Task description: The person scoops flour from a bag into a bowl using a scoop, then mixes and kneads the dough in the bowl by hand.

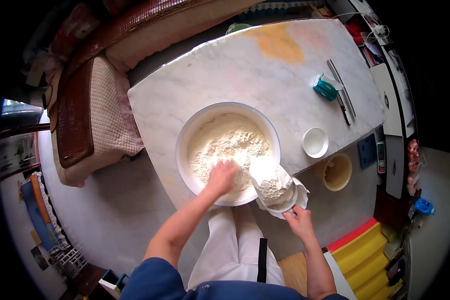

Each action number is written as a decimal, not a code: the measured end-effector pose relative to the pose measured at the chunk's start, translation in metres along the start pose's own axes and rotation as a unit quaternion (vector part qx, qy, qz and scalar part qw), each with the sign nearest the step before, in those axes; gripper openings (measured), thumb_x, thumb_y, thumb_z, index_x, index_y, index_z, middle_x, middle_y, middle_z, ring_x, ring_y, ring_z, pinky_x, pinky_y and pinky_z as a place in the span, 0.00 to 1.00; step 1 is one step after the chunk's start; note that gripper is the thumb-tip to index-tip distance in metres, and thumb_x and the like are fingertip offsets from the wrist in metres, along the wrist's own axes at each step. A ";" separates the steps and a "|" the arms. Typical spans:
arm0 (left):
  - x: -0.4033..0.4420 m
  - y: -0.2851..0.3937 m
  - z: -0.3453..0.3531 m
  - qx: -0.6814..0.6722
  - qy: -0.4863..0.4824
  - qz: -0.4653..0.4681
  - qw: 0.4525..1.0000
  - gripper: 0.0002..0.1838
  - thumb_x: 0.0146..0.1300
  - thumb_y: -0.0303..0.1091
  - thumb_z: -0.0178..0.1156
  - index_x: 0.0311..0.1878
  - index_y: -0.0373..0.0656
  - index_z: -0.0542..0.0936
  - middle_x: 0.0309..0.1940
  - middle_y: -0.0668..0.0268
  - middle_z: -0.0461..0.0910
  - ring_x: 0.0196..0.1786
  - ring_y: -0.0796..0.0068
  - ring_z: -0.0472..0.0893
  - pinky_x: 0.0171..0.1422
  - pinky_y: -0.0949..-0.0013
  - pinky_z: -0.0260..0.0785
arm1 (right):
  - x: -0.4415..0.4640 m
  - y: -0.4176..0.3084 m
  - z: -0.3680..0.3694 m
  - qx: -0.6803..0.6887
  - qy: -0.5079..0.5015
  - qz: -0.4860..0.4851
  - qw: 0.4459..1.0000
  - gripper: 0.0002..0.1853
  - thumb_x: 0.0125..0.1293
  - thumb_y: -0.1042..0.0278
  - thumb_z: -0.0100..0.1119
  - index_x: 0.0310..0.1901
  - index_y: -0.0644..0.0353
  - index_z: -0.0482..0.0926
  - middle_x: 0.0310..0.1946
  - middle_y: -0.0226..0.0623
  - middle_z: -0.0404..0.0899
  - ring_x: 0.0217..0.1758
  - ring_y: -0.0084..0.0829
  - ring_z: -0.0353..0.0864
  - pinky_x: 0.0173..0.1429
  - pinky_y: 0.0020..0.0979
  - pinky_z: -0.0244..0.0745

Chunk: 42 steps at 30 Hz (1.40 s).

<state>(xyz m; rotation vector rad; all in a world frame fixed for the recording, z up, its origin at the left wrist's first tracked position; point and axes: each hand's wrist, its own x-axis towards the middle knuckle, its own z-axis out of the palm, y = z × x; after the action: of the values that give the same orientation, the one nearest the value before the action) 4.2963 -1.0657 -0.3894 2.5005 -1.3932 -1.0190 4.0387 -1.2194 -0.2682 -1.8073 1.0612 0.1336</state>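
Note:
A large white basin (184,132) stands at the near edge of the marble table and holds pale, lumpy flour (230,135). My left hand (223,176) is down in the flour near the basin's front; its fingertips are hidden in it. Over the basin's right rim tilts a white bag (261,170) with a scoop (287,202) heaped with flour at its opening. My right hand (299,220) is closed round the scoop's handle, beside the bag's lower edge. To the right sits a small white bowl (315,142).
On the marble table (160,100) lie a teal tissue pack (326,89) and metal rods (343,92). A cream bucket (337,172) stands below the table's right edge. A quilted sofa (107,107) is at the left, and yellow drawers (362,255) are at the lower right.

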 end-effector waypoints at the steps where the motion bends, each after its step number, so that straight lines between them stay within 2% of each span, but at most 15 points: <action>1: -0.009 0.010 0.010 0.015 0.043 0.027 0.999 0.27 0.56 0.46 0.68 0.61 0.59 0.79 0.71 0.62 0.66 0.73 0.45 0.62 0.74 0.35 0.57 | 0.001 0.001 0.000 0.001 0.006 -0.009 1.000 0.12 0.58 0.66 0.67 0.34 0.70 0.81 0.18 0.43 0.77 0.22 0.20 0.72 0.28 0.32 0.68; 2: -0.011 0.020 0.021 0.032 0.053 0.055 0.997 0.29 0.59 0.42 0.64 0.67 0.59 0.74 0.74 0.65 0.62 0.78 0.49 0.55 0.78 0.30 0.43 | 0.001 0.001 0.001 0.013 0.008 -0.009 1.000 0.12 0.58 0.67 0.67 0.35 0.70 0.81 0.19 0.43 0.77 0.23 0.20 0.72 0.29 0.32 0.69; 5: 0.016 0.031 0.066 0.124 0.017 0.175 0.977 0.28 0.63 0.40 0.59 0.68 0.54 0.72 0.76 0.66 0.60 0.81 0.54 0.51 0.80 0.32 0.37 | 0.001 0.003 0.001 0.019 -0.001 0.002 1.000 0.12 0.58 0.67 0.67 0.36 0.70 0.81 0.21 0.44 0.79 0.23 0.24 0.74 0.30 0.33 0.70; 6: 0.032 0.034 0.085 0.052 0.090 0.178 0.978 0.28 0.64 0.39 0.55 0.69 0.50 0.71 0.75 0.68 0.61 0.81 0.60 0.49 0.81 0.32 0.31 | 0.002 -0.001 -0.002 0.003 -0.010 0.011 1.000 0.12 0.59 0.67 0.67 0.37 0.70 0.81 0.21 0.45 0.79 0.23 0.27 0.75 0.31 0.34 0.71; 8: 0.056 0.028 0.080 0.163 -0.033 0.180 0.970 0.29 0.66 0.39 0.53 0.72 0.51 0.68 0.76 0.69 0.61 0.82 0.62 0.48 0.82 0.34 0.27 | 0.005 -0.004 -0.004 -0.022 -0.017 0.020 0.999 0.12 0.59 0.67 0.67 0.38 0.69 0.82 0.22 0.46 0.80 0.22 0.31 0.77 0.31 0.35 0.72; 12: 0.095 0.005 0.052 0.281 -0.071 0.166 0.943 0.34 0.64 0.32 0.56 0.74 0.51 0.64 0.78 0.68 0.57 0.82 0.63 0.48 0.82 0.37 0.19 | 0.004 0.002 -0.001 -0.036 -0.017 0.022 0.999 0.13 0.59 0.66 0.67 0.38 0.69 0.82 0.21 0.46 0.79 0.21 0.32 0.76 0.30 0.35 0.71; 15: 0.090 -0.008 0.011 0.365 -0.033 0.121 0.922 0.31 0.60 0.30 0.60 0.69 0.50 0.71 0.77 0.67 0.59 0.81 0.62 0.50 0.82 0.36 0.23 | 0.005 0.000 0.005 -0.015 -0.013 0.025 0.999 0.13 0.59 0.66 0.67 0.39 0.69 0.82 0.21 0.47 0.79 0.21 0.32 0.77 0.31 0.36 0.72; 18: 0.083 -0.032 -0.025 0.267 -0.039 0.092 0.958 0.26 0.60 0.31 0.59 0.64 0.51 0.77 0.75 0.66 0.62 0.80 0.60 0.54 0.82 0.35 0.30 | 0.003 0.002 0.009 -0.023 -0.026 0.044 0.998 0.14 0.60 0.65 0.67 0.39 0.69 0.82 0.21 0.48 0.79 0.21 0.33 0.78 0.31 0.36 0.72; 21: 0.092 -0.059 -0.021 0.154 0.148 0.116 0.970 0.18 0.60 0.32 0.58 0.54 0.53 0.83 0.73 0.68 0.67 0.79 0.58 0.56 0.83 0.37 0.31 | -0.001 0.008 0.020 -0.013 -0.023 0.036 0.999 0.13 0.60 0.65 0.67 0.38 0.69 0.81 0.22 0.48 0.79 0.21 0.33 0.78 0.31 0.36 0.72; 22: 0.095 -0.056 -0.033 0.162 0.172 0.120 0.964 0.20 0.61 0.30 0.56 0.57 0.51 0.80 0.71 0.63 0.67 0.74 0.56 0.63 0.78 0.35 0.48 | -0.001 0.009 0.023 -0.005 -0.017 0.030 0.999 0.13 0.60 0.66 0.67 0.38 0.69 0.81 0.22 0.48 0.79 0.21 0.32 0.78 0.31 0.36 0.72; 26: 0.138 -0.042 -0.029 0.052 0.213 0.057 0.974 0.20 0.63 0.36 0.59 0.58 0.50 0.77 0.60 0.62 0.79 0.65 0.56 0.73 0.65 0.40 0.66 | -0.003 -0.002 0.027 0.004 -0.011 0.035 0.999 0.13 0.60 0.66 0.67 0.39 0.69 0.81 0.23 0.49 0.80 0.22 0.33 0.79 0.32 0.36 0.73; 29: 0.156 -0.033 -0.017 -0.067 0.012 -0.046 0.997 0.17 0.62 0.42 0.61 0.53 0.50 0.79 0.51 0.61 0.83 0.59 0.56 0.78 0.60 0.44 0.71 | -0.008 -0.002 0.026 -0.015 -0.012 0.057 0.998 0.13 0.60 0.67 0.68 0.40 0.69 0.81 0.24 0.49 0.81 0.23 0.33 0.80 0.33 0.36 0.74; 35: 0.108 -0.031 0.005 0.050 -0.064 0.049 0.995 0.11 0.59 0.44 0.62 0.41 0.51 0.85 0.43 0.59 0.85 0.52 0.53 0.81 0.56 0.52 0.74 | -0.010 0.005 0.038 0.021 0.025 0.035 0.999 0.13 0.59 0.69 0.68 0.42 0.69 0.82 0.25 0.48 0.82 0.25 0.31 0.81 0.35 0.34 0.75; 38: 0.053 -0.028 0.004 0.021 -0.013 0.053 0.998 0.14 0.56 0.43 0.64 0.43 0.48 0.84 0.43 0.57 0.83 0.53 0.55 0.80 0.62 0.54 0.71 | -0.010 -0.002 0.039 0.017 0.016 0.061 0.998 0.13 0.59 0.69 0.68 0.41 0.70 0.82 0.26 0.47 0.83 0.28 0.29 0.81 0.36 0.34 0.74; 42: 0.002 -0.045 0.007 -0.082 0.106 -0.029 0.991 0.17 0.54 0.38 0.66 0.49 0.50 0.84 0.58 0.58 0.76 0.63 0.50 0.72 0.68 0.52 0.65 | -0.009 -0.014 0.042 0.026 0.022 0.061 0.998 0.13 0.60 0.67 0.68 0.38 0.70 0.82 0.25 0.44 0.82 0.29 0.22 0.79 0.35 0.32 0.73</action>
<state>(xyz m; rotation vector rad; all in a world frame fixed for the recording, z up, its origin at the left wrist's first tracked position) 4.3248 -1.0399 -0.4132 2.4567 -1.1362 -0.8123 4.0577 -1.1788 -0.2748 -1.7056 1.1968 0.1399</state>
